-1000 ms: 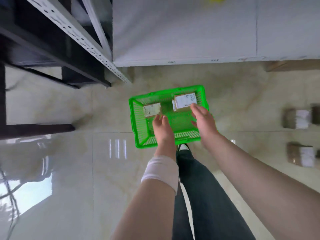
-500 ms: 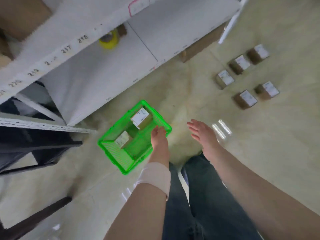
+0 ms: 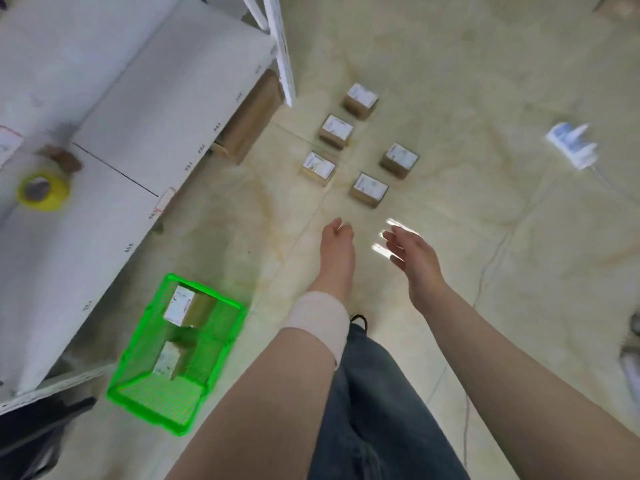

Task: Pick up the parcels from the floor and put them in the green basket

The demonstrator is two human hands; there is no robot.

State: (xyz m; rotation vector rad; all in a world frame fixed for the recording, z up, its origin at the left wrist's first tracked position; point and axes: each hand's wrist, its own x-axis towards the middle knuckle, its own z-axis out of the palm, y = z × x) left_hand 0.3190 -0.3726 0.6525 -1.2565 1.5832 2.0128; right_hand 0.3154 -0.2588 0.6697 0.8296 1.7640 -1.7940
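While both arms reached out over the tiled floor (image 3: 485,98), the left hand (image 3: 336,247) hung with fingers loosely curled, holding nothing, and the right hand (image 3: 414,258) was spread wide, likewise empty. Five parcels (image 3: 335,130) sat on the floor at twelve o'clock from the hands, the nearest parcel (image 3: 369,188) just beyond the fingertips. The green basket (image 3: 152,407) stood at seven o'clock from the left hand, beside a white shelf (image 3: 138,98), with two more boxes inside it.
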